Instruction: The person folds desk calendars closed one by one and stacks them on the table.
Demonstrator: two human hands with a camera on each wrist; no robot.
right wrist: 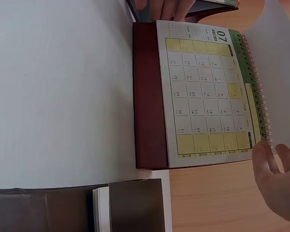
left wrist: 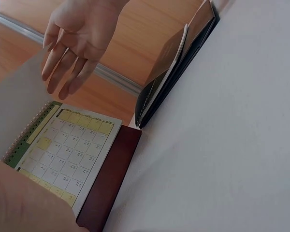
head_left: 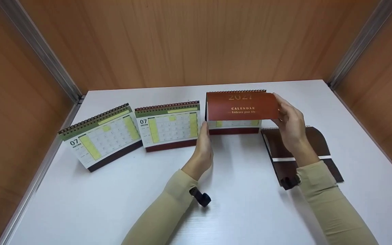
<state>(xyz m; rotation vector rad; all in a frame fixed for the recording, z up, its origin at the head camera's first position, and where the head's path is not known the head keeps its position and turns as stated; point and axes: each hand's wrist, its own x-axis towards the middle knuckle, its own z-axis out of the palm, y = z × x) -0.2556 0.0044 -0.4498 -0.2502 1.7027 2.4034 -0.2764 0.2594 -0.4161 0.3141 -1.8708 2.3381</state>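
Observation:
A red-brown desk calendar (head_left: pixel 243 107) stands at the back, right of centre. Its front cover is raised off the July page, which shows below it and in both wrist views. My left hand (head_left: pixel 202 149) stands at the calendar's left side, fingers straight and close to the edge. My right hand (head_left: pixel 293 126) is at the right edge of the lifted cover. Its fingers look extended and relaxed in the left wrist view; whether they touch the cover is hard to tell.
Left of it stand two calendars with July pages, one with a red base (head_left: pixel 172 127) and one with a dark base (head_left: pixel 102 136). A brown notebook-like item (head_left: pixel 284 166) with a white strip lies beneath my right wrist. Wooden panels (head_left: pixel 196 44) enclose the white table (head_left: pixel 107 211).

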